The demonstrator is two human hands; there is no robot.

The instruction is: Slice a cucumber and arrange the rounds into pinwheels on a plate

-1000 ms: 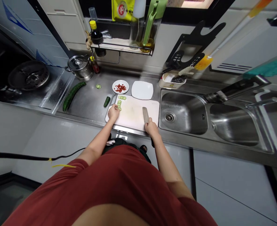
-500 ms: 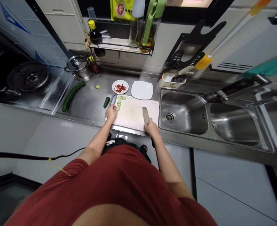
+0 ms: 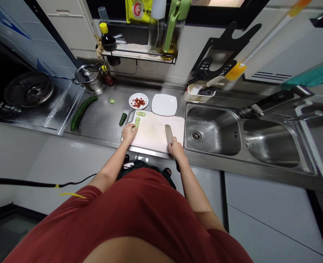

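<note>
While the right hand (image 3: 175, 148) gripped the knife (image 3: 168, 134) with its fingers closed round the handle, the left hand (image 3: 128, 133) lay at the near left of the white cutting board (image 3: 158, 135), its fingertips at the cucumber slices (image 3: 137, 122); whether they pinched one could not be told. The cucumber piece (image 3: 123, 119) lay on the counter (image 3: 103, 120), just left of the board. Beyond the board stood the plate of chopped red pieces (image 3: 131, 103) and the square white plate (image 3: 164, 105).
</note>
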